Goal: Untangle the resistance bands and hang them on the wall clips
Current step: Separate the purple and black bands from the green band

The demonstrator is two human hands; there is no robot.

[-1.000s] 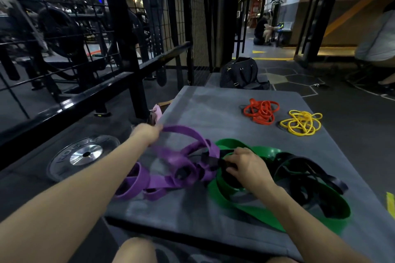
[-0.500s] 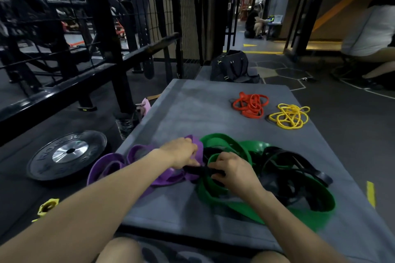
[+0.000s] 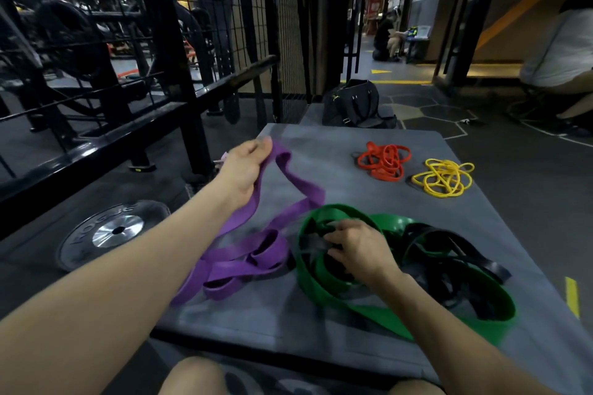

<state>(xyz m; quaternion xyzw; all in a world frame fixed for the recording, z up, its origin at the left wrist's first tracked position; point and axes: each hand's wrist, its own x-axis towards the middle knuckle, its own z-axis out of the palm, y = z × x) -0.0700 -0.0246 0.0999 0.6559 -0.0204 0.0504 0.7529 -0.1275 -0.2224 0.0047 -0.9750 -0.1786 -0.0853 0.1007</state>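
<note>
Purple band (image 3: pixel 256 253) rises from its coils on the grey mat (image 3: pixel 337 170), pinched in the raised left hand (image 3: pixel 242 167). Right hand (image 3: pixel 359 248), fingers curled, grips the black band (image 3: pixel 449 253) inside the green band's (image 3: pixel 385 308) loops.

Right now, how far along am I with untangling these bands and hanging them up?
Early. Nothing is hung. The left hand lifts the purple band, whose low end remains looped on the mat. The right hand pinches the black band, knotted with the green band. The red band and yellow band sit bunched, untouched.
</note>
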